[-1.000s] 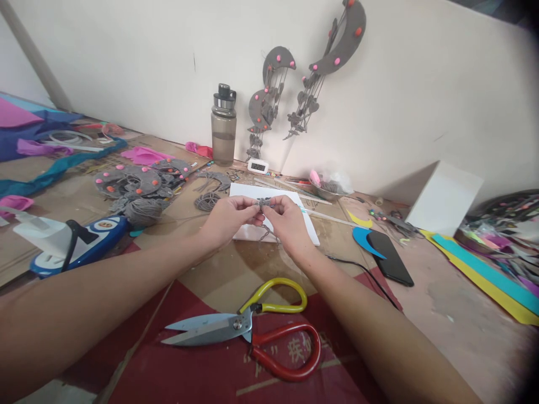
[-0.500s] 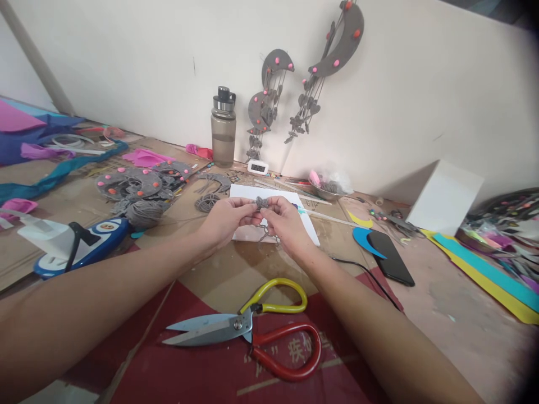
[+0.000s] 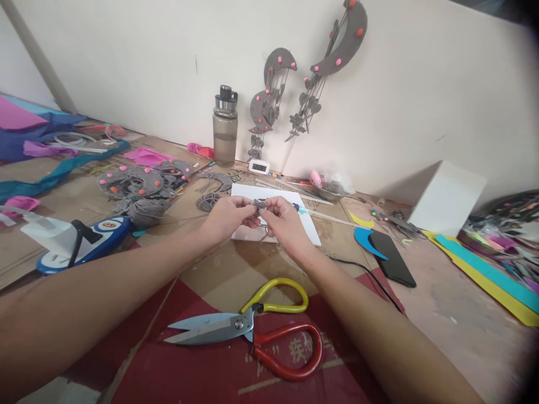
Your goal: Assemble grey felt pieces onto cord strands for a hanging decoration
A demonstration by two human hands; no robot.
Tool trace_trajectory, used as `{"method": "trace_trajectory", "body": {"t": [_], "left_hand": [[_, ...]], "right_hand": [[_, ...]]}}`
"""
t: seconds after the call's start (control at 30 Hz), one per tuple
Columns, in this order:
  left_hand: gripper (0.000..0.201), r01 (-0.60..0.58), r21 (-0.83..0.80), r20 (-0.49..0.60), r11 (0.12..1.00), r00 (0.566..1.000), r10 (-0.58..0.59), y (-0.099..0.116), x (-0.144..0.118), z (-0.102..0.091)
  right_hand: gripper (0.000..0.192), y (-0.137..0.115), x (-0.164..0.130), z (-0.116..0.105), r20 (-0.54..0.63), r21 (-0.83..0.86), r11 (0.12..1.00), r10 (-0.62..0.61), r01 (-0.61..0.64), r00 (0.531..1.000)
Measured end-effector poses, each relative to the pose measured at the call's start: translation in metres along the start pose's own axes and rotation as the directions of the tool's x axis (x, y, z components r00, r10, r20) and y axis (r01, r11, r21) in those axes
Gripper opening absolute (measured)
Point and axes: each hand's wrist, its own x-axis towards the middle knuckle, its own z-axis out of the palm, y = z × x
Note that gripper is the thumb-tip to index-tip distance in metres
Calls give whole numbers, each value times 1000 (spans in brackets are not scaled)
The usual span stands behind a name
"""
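Between the fingertips of both my hands is a small grey felt piece (image 3: 258,204), partly hidden by the fingers. My left hand (image 3: 231,217) pinches it from the left, and my right hand (image 3: 282,220) pinches it from the right. A grey cord (image 3: 266,231) hangs below the fingers over a white board (image 3: 309,224). Nearer to me lie large scissors (image 3: 242,325) with one yellow and one red handle, their blades apart and pointing left.
A water bottle (image 3: 225,126) and a small clock (image 3: 258,166) stand by the wall. Grey moon hangings (image 3: 280,62) are on the wall. At left are a power strip (image 3: 88,247) and grey yarn (image 3: 145,212); at right, a phone (image 3: 391,261) and a white box (image 3: 448,196).
The grey piece has turned and sits a little lower between my fingertips, with less of it showing. The whole view has shifted slightly; the scissors stay in place.
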Motion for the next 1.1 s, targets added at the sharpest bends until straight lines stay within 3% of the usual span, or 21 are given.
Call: {"method": "trace_trajectory", "body": {"t": [0.13, 0.33, 0.5, 0.67, 0.77, 0.9, 1.1], "left_hand": [[17, 12, -79, -55, 997, 998, -16, -3, 5, -4], [25, -29, -111, -37, 993, 999, 25, -7, 9, -9], [22, -88, 55, -77, 995, 993, 92, -9, 12, -14], [12, -169, 186, -129, 968, 972, 195, -8, 19, -24], [12, -162, 173, -182, 971, 964, 194, -5, 22, -27], [22, -122, 66, -231, 990, 964, 134, -1, 25, -31], [24, -180, -38, -233, 983, 958, 167, 3, 27, -36]], "right_hand": [[25, 0, -1, -1, 1, -55, 998, 5, -5, 1000], [23, 4, 0, -5, -9, -222, 975, -29, 27, 1000], [19, 0, -1, -2, -1, -284, 957, -58, 56, 998], [15, -10, -7, -3, 144, -389, 879, -238, 276, 960], [15, -13, -4, -12, 119, -498, 796, -329, 343, 937], [16, -11, 9, -34, 4, -594, 762, -320, 260, 947], [16, -4, 23, -65, -131, -681, 721, -289, 126, 948]]}}
